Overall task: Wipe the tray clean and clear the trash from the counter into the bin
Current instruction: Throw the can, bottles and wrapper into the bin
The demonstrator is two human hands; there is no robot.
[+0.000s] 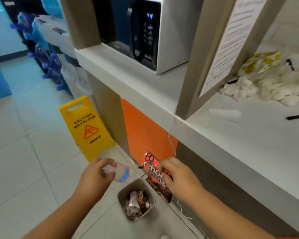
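At far left, blurred blue bags (50,66) hang along a dark rack above the pale tiled floor (24,152). Next stands a yellow floor sign (86,126) reading "CAUTION WET FLOOR" over an orange slip triangle; a smaller dark word beneath is too blurred to read.

The left hand (97,175) hangs over the floor just left of the bin, fingers curled tight around a small clear plastic bottle (121,173) with a blue band label; no lettering on it is legible. Below and between both hands sits a small grey bin (136,200) on the floor, open-topped, already holding crumpled wrappers and a brown bottle.

Above, on the white surface (145,87), a white microwave (145,31) with a dark door shows blue digits that look like "4:10", though they are blurred. An orange panel (145,128) fronts the cabinet below.

The right hand (178,176) pinches a red and brown snack wrapper (158,180) just above the bin's right edge; its white lettering reads partly "choc", and the rest is covered.

Further right, a printed notice (231,44) is fixed to a beige post, its text unreadable. Past it, on the surface, lie crumpled white tissues (266,88), a yellow-printed wrapper (261,61), a white paper sleeve (224,113) and a black straw (297,116).
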